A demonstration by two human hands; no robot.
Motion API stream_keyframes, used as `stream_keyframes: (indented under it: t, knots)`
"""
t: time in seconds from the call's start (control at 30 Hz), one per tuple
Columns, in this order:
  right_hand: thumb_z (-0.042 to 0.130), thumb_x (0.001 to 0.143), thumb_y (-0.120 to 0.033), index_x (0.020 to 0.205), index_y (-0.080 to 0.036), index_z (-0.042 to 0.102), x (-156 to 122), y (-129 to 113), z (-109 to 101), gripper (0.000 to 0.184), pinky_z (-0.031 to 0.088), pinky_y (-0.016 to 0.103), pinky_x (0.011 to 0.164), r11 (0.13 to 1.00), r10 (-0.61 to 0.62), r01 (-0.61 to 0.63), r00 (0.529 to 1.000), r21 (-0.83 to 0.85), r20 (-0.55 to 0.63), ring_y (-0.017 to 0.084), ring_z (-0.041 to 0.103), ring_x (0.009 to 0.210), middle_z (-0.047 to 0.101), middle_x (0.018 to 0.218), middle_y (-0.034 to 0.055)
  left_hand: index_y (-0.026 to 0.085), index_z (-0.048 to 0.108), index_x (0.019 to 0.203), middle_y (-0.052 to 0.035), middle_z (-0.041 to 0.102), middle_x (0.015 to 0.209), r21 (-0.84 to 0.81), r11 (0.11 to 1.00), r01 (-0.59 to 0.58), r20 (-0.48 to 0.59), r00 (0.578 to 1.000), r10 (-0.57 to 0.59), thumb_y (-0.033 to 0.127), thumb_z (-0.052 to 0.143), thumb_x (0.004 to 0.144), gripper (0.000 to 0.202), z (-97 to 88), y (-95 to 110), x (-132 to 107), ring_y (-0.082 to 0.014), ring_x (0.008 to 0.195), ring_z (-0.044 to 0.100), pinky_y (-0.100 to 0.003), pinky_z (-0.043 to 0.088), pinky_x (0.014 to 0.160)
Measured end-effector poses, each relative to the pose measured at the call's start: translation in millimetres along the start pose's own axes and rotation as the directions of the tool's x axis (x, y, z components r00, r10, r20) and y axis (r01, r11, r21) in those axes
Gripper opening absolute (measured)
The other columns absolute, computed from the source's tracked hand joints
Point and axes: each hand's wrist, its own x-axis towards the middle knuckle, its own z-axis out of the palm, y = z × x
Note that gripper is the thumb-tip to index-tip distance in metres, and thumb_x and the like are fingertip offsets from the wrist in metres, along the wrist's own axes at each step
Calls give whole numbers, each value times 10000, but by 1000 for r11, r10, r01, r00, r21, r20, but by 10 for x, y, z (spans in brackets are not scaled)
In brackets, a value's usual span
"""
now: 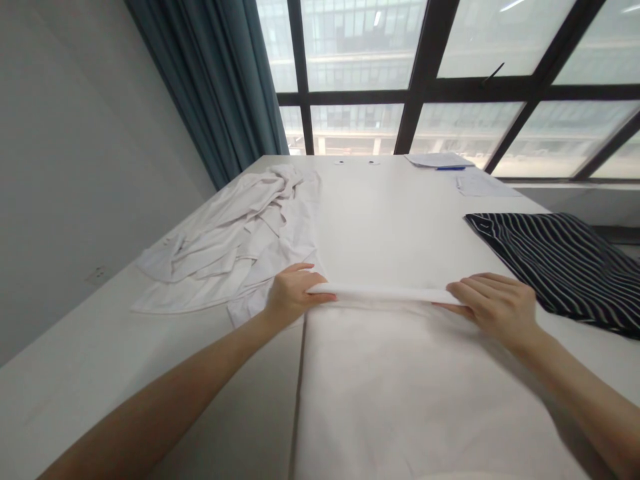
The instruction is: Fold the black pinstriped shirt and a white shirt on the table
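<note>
A white cloth [400, 387] lies flat on the white table [390, 220] in front of me, its far edge folded over into a thick band. My left hand [293, 293] pinches the left end of that folded edge between thumb and fingers. At the right end, my right hand [495, 303] holds the same edge with its fingers curled onto it. Both forearms reach in from the bottom of the view.
A crumpled white garment [235, 240] lies at the left of the table. A black striped garment [560, 267] lies at the right edge. Papers [440, 160] and a blue pen [450, 168] sit at the far side by the window. A teal curtain [220, 87] hangs at the back left.
</note>
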Motion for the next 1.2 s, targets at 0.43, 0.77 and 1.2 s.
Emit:
stream_keyframes:
  t: [0.43,0.77,1.2]
  knots:
    - [576,925,-428,715,-173,638,-62,-2,-2,337,384,245,598,998,59,-58,998,24,-25,120,557,536,627,589,1,123,779,900,-151,751,953,-490,632,600,351,800,-487,701,695,664,630,-62,-59,74,-301,960,678,-363,515,834]
    - [563,882,-580,720,-203,682,-157,102,77,428,345,255,536,941,330,-336,938,42,108,146,603,536,626,539,11,99,750,1020,-128,749,950,-495,609,619,433,784,-445,738,574,764,711,-100,-65,87,-248,841,680,-297,516,733]
    - [538,800,-700,733,-219,695,-148,189,76,511,369,261,471,629,576,-704,707,330,411,121,465,392,560,471,-23,115,727,1091,-120,742,1033,-512,614,600,454,796,-400,673,538,845,639,-111,-99,94,-248,931,685,-300,519,802]
